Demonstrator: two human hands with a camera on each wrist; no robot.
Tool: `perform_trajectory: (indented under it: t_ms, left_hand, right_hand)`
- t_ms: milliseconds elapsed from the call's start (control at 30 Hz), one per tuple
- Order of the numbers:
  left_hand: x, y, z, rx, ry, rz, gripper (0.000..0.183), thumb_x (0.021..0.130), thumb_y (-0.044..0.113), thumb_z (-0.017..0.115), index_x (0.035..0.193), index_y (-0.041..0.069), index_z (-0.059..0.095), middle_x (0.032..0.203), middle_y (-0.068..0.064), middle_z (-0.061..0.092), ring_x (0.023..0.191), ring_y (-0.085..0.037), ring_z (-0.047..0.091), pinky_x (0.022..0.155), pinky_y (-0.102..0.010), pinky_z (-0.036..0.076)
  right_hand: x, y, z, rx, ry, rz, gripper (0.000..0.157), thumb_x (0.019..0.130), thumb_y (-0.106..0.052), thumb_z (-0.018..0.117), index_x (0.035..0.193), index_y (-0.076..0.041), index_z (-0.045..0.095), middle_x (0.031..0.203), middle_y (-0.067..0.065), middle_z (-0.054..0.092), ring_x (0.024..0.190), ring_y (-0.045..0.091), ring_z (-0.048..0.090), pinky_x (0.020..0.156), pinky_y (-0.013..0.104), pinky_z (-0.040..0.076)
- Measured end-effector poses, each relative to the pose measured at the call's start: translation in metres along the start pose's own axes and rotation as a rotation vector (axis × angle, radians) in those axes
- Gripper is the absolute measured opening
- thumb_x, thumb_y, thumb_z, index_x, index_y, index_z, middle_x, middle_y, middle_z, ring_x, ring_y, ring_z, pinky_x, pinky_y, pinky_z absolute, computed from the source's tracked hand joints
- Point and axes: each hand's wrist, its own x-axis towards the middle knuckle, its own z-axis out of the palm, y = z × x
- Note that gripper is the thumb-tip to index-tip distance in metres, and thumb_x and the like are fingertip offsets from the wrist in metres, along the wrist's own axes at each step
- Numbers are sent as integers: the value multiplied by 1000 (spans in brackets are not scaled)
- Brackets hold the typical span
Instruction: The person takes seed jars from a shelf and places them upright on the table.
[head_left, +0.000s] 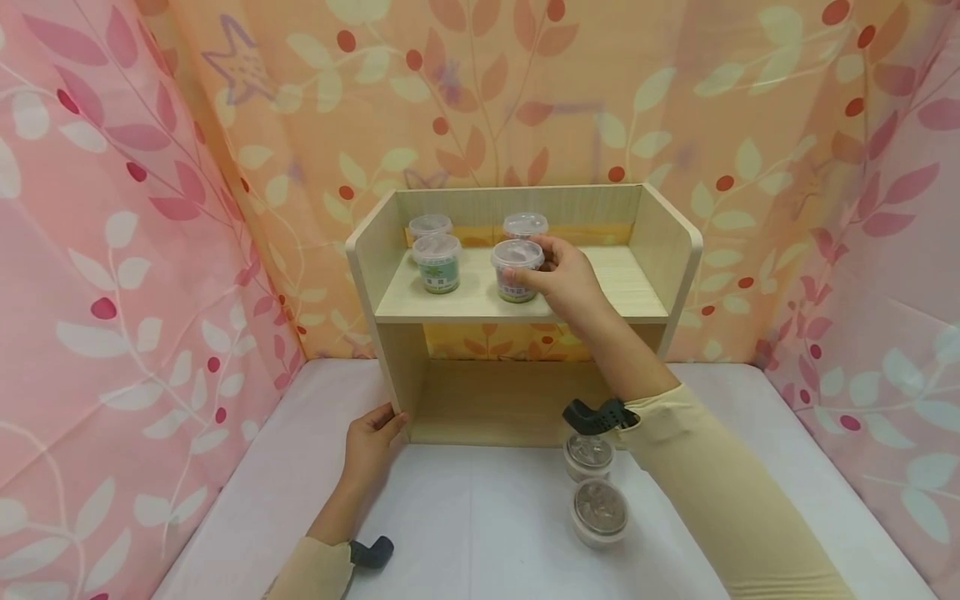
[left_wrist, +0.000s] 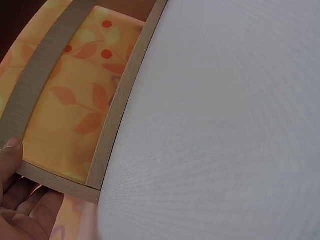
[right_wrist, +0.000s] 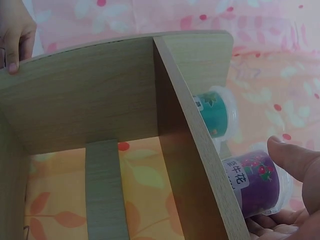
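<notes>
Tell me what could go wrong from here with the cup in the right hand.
The right hand holds the purple cup near the front edge of the upper shelf; pulled forward, it might tip off.
Pushed back, it could bump the cup behind it.
In the head view, the black wrist device overlaps the rear cup on the table; their gap is unclear, but lowering the arm might knock that cup.
</notes>
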Motion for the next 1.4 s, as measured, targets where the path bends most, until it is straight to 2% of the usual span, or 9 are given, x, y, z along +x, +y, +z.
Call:
perform_trajectory:
  t_ms: [200, 500, 700, 833, 1067, 1400]
  left_hand:
    - [-2, 1, -1, -10, 1, 3, 36, 95, 15, 75, 125, -5, 69, 122, -23, 71, 108, -20, 70, 85, -17, 55]
    - [-2, -3, 0, -16, -8, 5, 33, 95, 12, 75, 123, -6, 71, 119, -22, 73, 104, -15, 72, 83, -17, 56]
    - [2, -8, 1, -2, 5, 7, 31, 95, 12, 75, 121, -5, 72, 117, -21, 74, 100, -10, 72, 82, -17, 56]
    - [0, -8, 2, -9, 7, 9, 33, 95, 12, 75, 122, -7, 71, 118, -23, 73, 100, -11, 72, 82, -17, 56]
    - [-1, -7, 1, -22, -1, 15, 34, 95, 12, 75, 123, -6, 71, 119, -24, 72, 100, -11, 72, 82, -15, 55]
    - [1, -6, 1, -4, 16, 28, 32, 94, 12, 76, 121, -5, 72, 117, -23, 73, 98, -10, 72, 81, -16, 56]
  right_hand:
    - [-2, -1, 1, -9, 8, -2, 78, 88, -23, 83, 152, -4, 43, 149, 10, 53, 138, 22, 50, 117, 38, 40]
    - [-20, -6, -5, 7, 13, 11, 79, 86, -30, 86, 150, -9, 46, 146, 4, 55, 136, 19, 52, 115, 37, 42]
    - [-36, -4, -9, 40, 9, -26, 75, 84, -28, 87, 146, -11, 49, 143, 3, 56, 133, 18, 55, 113, 39, 45]
    - [-49, -2, -10, 63, -11, -33, 73, 86, -21, 85, 146, -8, 47, 142, 6, 57, 132, 20, 56, 108, 34, 49]
    - [-74, 4, -10, 96, -68, -11, 69, 90, -12, 81, 148, -6, 44, 141, 10, 56, 127, 23, 58, 89, 20, 56]
    - [-97, 19, -4, 29, -112, -22, 71, 84, -13, 85, 145, -7, 49, 135, 12, 58, 118, 24, 59, 91, 19, 54]
